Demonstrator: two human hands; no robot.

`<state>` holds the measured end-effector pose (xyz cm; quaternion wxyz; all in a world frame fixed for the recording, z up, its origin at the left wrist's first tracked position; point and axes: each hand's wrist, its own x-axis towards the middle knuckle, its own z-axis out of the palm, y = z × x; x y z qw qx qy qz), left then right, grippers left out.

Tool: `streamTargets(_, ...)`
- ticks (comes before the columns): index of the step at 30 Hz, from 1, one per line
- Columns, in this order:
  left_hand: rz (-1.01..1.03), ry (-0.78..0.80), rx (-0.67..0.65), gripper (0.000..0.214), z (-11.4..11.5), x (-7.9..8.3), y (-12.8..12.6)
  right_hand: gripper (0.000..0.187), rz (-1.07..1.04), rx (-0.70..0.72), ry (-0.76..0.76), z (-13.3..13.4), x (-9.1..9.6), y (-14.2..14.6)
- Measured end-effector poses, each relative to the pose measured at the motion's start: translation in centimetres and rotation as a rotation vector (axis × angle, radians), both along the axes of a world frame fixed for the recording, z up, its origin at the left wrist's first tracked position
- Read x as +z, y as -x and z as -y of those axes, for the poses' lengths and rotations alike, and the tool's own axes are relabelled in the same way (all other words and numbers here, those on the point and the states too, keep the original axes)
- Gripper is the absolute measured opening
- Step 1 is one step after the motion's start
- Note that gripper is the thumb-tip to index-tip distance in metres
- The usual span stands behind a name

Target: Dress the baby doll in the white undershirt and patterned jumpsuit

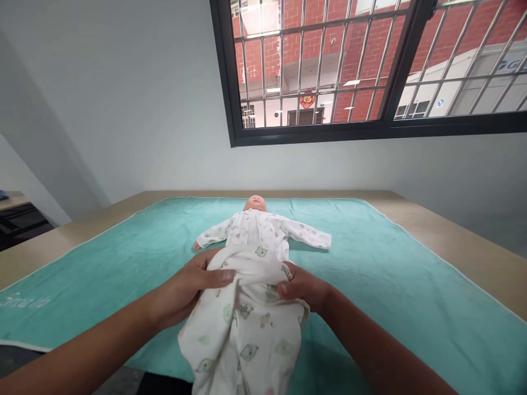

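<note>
A baby doll (pixel 255 203) lies on its back with its head toward the wall. It wears a white printed long-sleeved top (pixel 257 225), its arms spread to both sides. One doll hand shows at the left cuff; at the right cuff none shows. Nearer me are white baby pants (pixel 247 323) with green animal prints, hanging toward the front edge. My left hand (pixel 200 282) grips their upper left side, thumb on top. On the upper right side, my right hand (pixel 302 286) pinches the gathered cloth. The doll's legs are hidden behind the pants.
A green towel (pixel 135 258) with a pale edge covers much of the wooden table (pixel 461 233). Behind stands a grey wall (pixel 164 137) with a barred, dark-framed window (pixel 313 131). Another table (pixel 12 201) is at the far left.
</note>
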<state>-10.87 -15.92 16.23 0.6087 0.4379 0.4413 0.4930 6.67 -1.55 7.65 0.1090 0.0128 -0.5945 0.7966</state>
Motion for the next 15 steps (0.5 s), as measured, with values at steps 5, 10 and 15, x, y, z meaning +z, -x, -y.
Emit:
streamTargets(5, 0.055, 0.016, 0.031, 0.041, 0.5, -0.3, -1.4, 0.050, 0.074, 0.169, -0.139, -0.7, -0.4, 0.1)
streamTargets(10, -0.258, 0.034, -0.011, 0.043, 0.2, -0.4, -1.1, 0.063, -0.068, 0.056, -0.058, -1.3, 0.0, -0.4)
streamTargets(15, -0.487, -0.085, 0.077, 0.036, -0.3, -1.0, -1.0, 0.066, 0.048, 0.264, -0.109, 0.6, 0.8, 0.0)
